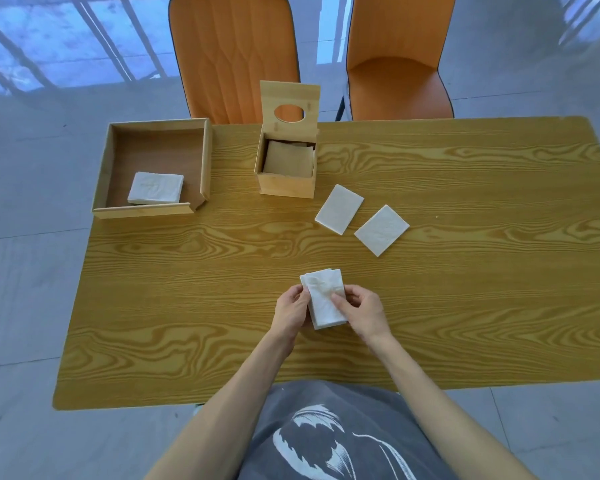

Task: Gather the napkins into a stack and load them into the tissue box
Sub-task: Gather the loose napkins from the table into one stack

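A small stack of white napkins [321, 294] is held just above the table's middle. My left hand [293, 311] grips its left edge and my right hand [362, 311] pinches its right side. Two single white napkins lie flat further back on the right, one [339, 209] nearer the box and one [381, 230] beside it. The wooden tissue box [286, 183] stands at the back centre with its lid [289, 105], which has an oval hole, swung upright; napkins lie inside it.
A wooden tray [142, 211] at the back left holds another stack of white napkins [156, 188]. Two orange chairs [234, 57] [395, 60] stand behind the wood-grain table [187, 306]. Grey tiled floor surrounds it.
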A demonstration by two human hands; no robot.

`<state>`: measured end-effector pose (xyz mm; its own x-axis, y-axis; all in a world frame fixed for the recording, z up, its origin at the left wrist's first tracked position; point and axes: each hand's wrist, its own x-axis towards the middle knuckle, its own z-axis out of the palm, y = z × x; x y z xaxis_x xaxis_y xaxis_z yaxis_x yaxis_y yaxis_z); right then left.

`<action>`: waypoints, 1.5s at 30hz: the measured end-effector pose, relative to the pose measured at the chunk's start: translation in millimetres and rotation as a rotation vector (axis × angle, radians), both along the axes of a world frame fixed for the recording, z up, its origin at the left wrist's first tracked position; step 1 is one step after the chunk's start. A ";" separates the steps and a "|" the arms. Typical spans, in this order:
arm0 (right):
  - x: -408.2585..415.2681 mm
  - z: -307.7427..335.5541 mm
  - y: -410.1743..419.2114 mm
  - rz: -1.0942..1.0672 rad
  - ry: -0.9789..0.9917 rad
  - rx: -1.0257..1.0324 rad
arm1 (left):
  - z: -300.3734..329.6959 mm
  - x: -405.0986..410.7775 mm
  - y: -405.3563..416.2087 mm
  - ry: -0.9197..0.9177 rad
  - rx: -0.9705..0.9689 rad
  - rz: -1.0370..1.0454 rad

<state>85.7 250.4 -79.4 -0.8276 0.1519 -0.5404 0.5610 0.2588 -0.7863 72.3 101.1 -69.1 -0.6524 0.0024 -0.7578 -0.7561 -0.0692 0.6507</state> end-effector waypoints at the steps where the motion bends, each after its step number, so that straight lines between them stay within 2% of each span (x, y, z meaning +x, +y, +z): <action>1: -0.3 0.7 -1.3 0.038 0.020 0.086 | -0.2 -0.3 -0.2 0.003 0.000 0.002; 4: -0.5 6.2 -5.0 0.109 0.060 0.298 | 2.2 -1.5 -0.8 0.009 0.027 0.020; 8: -2.3 2.2 -4.3 0.104 0.097 0.472 | 0.2 -0.4 -0.7 0.032 0.058 0.010; 12: -26.6 3.6 8.7 0.160 0.248 0.739 | 1.1 -0.5 0.3 0.034 0.067 0.032; 15: -50.1 7.5 16.5 0.292 0.190 0.843 | 2.6 -2.8 -0.5 0.029 0.070 0.051; 19: -59.0 6.9 20.4 0.353 0.130 0.859 | 3.0 -5.3 -2.3 0.037 0.062 0.080; 27: -30.8 4.5 26.0 0.171 0.235 0.809 | 5.0 -11.3 -2.0 0.051 0.029 0.087; 31: -21.7 3.0 33.8 0.034 0.113 0.770 | 7.8 -15.5 4.4 0.063 0.037 0.071; 36: -21.4 3.0 43.9 -0.039 -0.043 0.789 | 7.6 -15.8 9.0 0.069 0.025 0.046; 41: -28.4 10.3 49.2 -0.172 -0.129 0.688 | 6.4 -15.1 6.7 0.065 0.023 0.048; 45: -33.8 8.7 48.3 -0.212 -0.113 0.634 | 5.7 -14.9 5.9 0.068 0.029 0.054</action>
